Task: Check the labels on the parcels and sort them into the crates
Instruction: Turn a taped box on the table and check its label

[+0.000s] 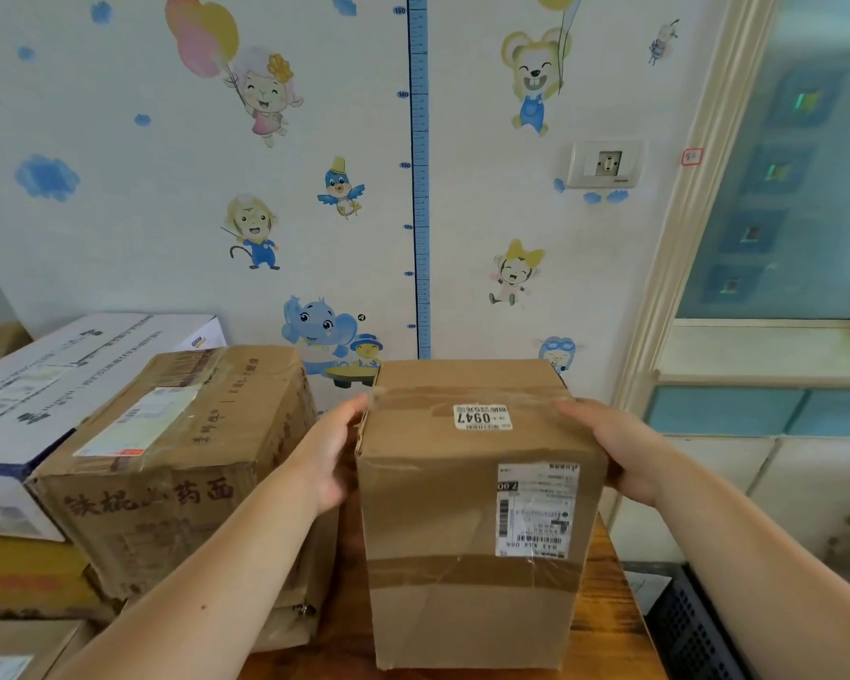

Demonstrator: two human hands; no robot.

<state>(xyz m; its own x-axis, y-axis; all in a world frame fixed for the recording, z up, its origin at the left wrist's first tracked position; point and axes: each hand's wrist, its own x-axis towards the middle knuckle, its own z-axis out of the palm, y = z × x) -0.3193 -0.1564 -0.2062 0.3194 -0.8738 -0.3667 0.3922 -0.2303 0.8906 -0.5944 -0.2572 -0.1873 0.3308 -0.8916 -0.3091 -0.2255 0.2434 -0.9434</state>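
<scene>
A tall brown cardboard parcel (pixel 462 507), sealed with brown tape, stands upright on the wooden table (pixel 609 635) in front of me. Its near face carries a white shipping label (pixel 536 512), and a small sticker reading 0947 upside down (pixel 482 417) sits on its top. My left hand (pixel 334 454) presses flat against the parcel's left side near the top. My right hand (pixel 619 444) presses against the upper right edge, thumb towards the top. Both hands clasp the parcel between them.
A larger brown box (pixel 182 458) with a label on top stands just left of the parcel, stacked on other boxes. A white printed carton (pixel 60 375) lies behind it. A dark perforated crate (pixel 693 630) sits low at the right. A wall is close behind.
</scene>
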